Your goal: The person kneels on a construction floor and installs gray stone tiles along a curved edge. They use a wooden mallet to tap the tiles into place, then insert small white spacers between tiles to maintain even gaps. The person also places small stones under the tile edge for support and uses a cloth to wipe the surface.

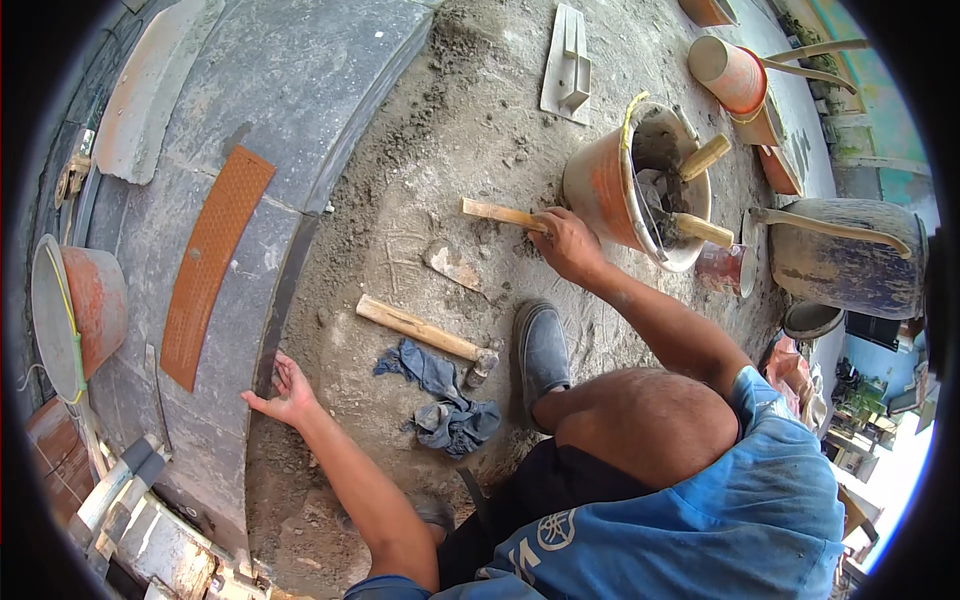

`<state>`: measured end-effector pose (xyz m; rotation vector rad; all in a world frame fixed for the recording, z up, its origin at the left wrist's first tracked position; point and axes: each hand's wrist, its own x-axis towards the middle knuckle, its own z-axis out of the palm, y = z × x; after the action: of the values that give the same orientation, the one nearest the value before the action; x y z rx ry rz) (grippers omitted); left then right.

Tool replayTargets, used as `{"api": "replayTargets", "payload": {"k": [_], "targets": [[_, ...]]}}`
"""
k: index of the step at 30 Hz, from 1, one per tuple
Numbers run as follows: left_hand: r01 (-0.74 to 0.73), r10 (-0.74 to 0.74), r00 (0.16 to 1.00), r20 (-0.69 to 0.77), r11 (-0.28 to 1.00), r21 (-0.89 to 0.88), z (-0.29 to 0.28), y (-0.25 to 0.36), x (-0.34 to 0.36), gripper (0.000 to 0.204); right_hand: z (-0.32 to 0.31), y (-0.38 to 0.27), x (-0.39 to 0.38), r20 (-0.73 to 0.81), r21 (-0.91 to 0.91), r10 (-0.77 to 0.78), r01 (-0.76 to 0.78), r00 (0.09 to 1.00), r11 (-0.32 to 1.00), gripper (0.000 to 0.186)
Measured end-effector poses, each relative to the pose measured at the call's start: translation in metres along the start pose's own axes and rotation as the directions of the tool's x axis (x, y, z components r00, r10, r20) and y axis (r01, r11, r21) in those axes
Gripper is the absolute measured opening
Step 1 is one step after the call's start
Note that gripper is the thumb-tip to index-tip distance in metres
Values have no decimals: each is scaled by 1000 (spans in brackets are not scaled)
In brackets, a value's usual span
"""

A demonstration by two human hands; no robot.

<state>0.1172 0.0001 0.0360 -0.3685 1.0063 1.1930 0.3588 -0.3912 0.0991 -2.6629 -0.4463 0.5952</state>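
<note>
My left hand (pixel 284 394) has its thumb and fingers apart and rests at the edge of a grey stone slab (pixel 265 240). My right hand (pixel 570 246) is closed round a short wooden stick (pixel 500 214), which points left over the rough sandy ground; whether it has a tool head is hidden. Between my hands lie a hammer (pixel 425 330) with a wooden handle, a flat mortar-stained piece (pixel 455 268) and a crumpled blue-grey rag (pixel 455 420). Just beyond my right hand a mortar-crusted bucket (pixel 600 185) stands with wooden-handled tools (pixel 705 158) in it.
An orange perforated strip (pixel 215 270) lies on the slabs, with another bucket (pixel 95 310) left of it. A float (pixel 570 65) lies at the far side. More buckets (pixel 735 75) and a blue drum (pixel 850 260) stand right. My shoe (pixel 542 350) is close to the hammer.
</note>
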Motion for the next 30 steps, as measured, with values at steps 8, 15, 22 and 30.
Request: {"api": "replayTargets", "payload": {"k": [8,15,22,30], "targets": [[11,-12,999,33,1000,25,-6,6,9,103,32,31,-63,-106,-144,-164,148,981,978,27],[22,-20,999,-41,999,43,-3,0,11,101,25,23,-64,-42,-150,-197,188,980,971,29],[9,-12,999,46,998,69,-2,2,-1,112,-6,-68,-43,336,-137,-466,532,818,835,26],[10,-13,999,43,998,59,-3,5,0,116,85,-208,30,453,-51,-762,867,463,496,19]]}}
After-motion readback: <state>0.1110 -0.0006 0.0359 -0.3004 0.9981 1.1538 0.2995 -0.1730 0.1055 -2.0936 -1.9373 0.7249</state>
